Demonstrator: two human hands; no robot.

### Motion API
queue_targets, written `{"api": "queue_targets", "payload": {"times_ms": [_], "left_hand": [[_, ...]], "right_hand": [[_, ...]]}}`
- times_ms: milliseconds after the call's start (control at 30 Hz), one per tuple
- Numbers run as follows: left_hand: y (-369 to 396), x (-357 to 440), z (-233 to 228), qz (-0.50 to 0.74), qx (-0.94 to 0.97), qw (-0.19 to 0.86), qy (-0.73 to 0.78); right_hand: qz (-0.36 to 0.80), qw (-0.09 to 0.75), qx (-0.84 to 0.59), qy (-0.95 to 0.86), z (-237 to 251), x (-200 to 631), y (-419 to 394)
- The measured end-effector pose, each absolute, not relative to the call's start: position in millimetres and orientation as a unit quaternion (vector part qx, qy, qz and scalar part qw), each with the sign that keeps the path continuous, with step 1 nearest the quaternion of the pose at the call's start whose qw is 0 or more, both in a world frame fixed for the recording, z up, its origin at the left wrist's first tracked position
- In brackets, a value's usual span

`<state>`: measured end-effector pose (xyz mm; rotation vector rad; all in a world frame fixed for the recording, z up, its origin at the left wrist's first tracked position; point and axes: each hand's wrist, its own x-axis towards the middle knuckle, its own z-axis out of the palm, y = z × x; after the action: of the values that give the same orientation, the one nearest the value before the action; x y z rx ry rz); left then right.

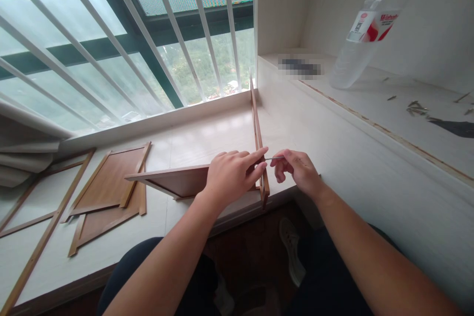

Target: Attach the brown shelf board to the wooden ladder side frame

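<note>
Your right hand pinches a thin grey metal rod at a narrow upright brown wooden frame; your left hand, its grip unclear, lies across a rectangular brown wooden panel, seemingly bracing the frame on the white ledge.

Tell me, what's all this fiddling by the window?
A person is working with two bare hands. The right hand pinches a thin grey metal rod, its tip at a narrow brown wooden frame standing on edge. The left hand lies over a brown wooden panel, fingertips at the frame. Two more flat brown wooden panels overlap farther left. A clear plastic bottle and small metal screws are on the white shelf.
</note>
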<state>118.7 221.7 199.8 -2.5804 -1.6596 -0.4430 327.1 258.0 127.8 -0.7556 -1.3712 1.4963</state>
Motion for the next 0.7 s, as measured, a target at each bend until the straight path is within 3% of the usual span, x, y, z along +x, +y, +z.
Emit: {"api": "queue_targets", "payload": {"times_ms": [433, 700], "left_hand": [[223, 119, 198, -0.143, -0.832, 0.03, -0.535], [223, 118, 197, -0.146, -0.833, 0.032, -0.534]], "right_hand": [[0.706, 0.459, -0.327, -0.428, 139, 313, 251], [0.657, 0.473, -0.357, -0.466, 142, 316, 250]]}}
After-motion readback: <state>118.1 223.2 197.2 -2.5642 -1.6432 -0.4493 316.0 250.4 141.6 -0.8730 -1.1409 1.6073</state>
